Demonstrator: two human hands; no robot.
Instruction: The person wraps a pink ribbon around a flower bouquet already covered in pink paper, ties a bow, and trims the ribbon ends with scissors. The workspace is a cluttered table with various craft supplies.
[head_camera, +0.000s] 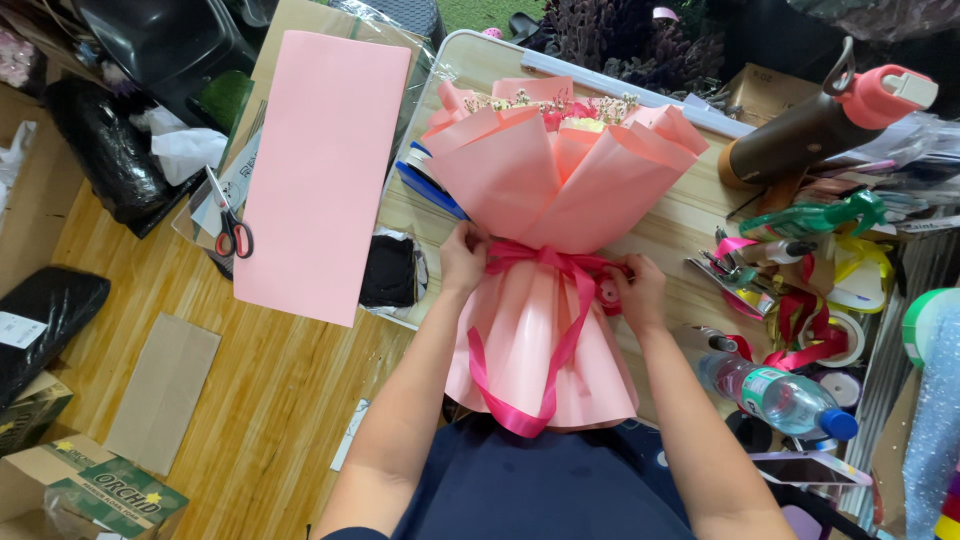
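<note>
A bouquet wrapped in pink paper (545, 170) lies on the wooden table (690, 225), flowers pointing away from me. A dark pink ribbon (560, 262) circles its narrow waist, and a long loop of it hangs down over the lower wrap (540, 350). My left hand (463, 255) pinches the ribbon at the left of the waist. My right hand (637, 290) grips the ribbon on the right side, with ribbon bunched in its fingers.
A stack of pink paper sheets (320, 170) lies at the left with scissors (230, 222) beside it. A brown bottle with a pink cap (830, 115), a green tool (815, 215), ribbon rolls (835, 335) and a plastic water bottle (775, 392) crowd the right. Boxes sit on the floor at left.
</note>
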